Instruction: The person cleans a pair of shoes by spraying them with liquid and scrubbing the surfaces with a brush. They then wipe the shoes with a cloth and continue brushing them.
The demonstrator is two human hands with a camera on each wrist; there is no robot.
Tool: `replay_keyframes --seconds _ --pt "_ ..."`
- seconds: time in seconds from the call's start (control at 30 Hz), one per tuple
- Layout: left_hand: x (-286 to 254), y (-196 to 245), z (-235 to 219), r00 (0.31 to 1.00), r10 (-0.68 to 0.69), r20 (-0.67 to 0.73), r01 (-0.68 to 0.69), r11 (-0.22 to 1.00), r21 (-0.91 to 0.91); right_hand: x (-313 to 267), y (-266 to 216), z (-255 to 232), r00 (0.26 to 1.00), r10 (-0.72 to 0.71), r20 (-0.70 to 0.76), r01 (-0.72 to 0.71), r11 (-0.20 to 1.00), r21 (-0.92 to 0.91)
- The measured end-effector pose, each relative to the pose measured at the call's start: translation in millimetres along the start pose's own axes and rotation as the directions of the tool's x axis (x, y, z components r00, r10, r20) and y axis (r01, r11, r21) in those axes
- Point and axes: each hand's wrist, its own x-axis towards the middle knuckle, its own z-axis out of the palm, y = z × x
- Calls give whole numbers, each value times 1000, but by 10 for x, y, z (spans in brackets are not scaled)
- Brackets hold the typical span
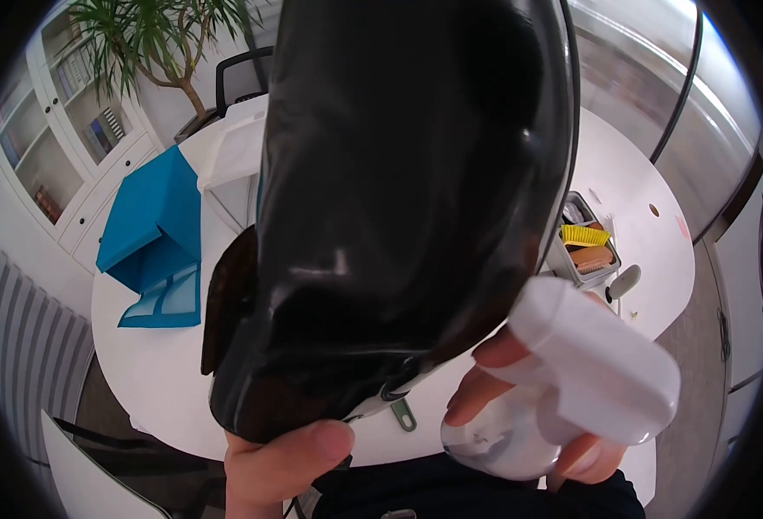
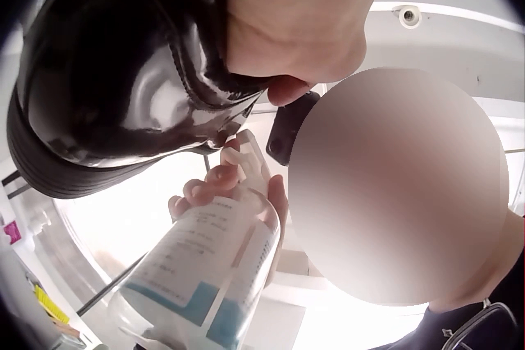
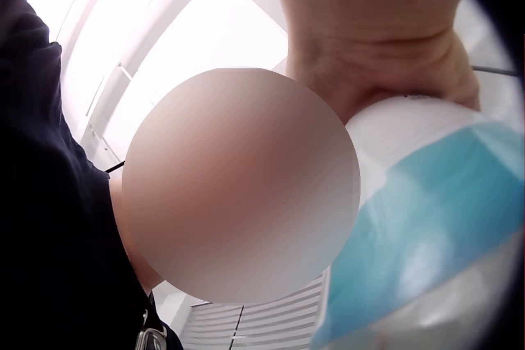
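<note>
Left of the black boot (image 1: 399, 190), a blue box (image 1: 150, 221) lies on the table (image 1: 161, 372). At the boot's near end, the left hand (image 1: 282, 467) grips it with the thumb across its surface; the boot's long axis runs up and away from those fingers. Just right of the boot, the right hand (image 1: 481, 394) wraps a spray bottle (image 1: 602, 372), its nozzle toward the boot's right edge. Whether they touch, I cannot tell.

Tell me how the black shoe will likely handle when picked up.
The black shoe may feel slippery, given its glossy surface. It probably flexes somewhat, judging by its creases; the thick sole is likely stiffer.
</note>
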Motion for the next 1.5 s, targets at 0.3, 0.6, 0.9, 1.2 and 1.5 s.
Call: replay_keyframes --seconds 0.3,0.6,0.9,1.2,1.5 --pt "178 -199 -245 867 355 350 -224 904 -363 150 44 -288 957 -121 263 89 987 132" --pt "286 -149 -286 787 328 522 -89 898 -430 116 40 -243 972 -77 221 25 974 225" --pt "407 -164 -282 706 363 608 -56 884 -464 58 47 -141 989 -80 127 39 954 297" --pt "383 -152 -273 693 364 623 -58 888 -455 234 -74 -338 824 140 550 36 954 -296" --pt "2 9 -209 952 119 281 -81 987 -142 163 6 -54 957 -6 291 132 900 -415"
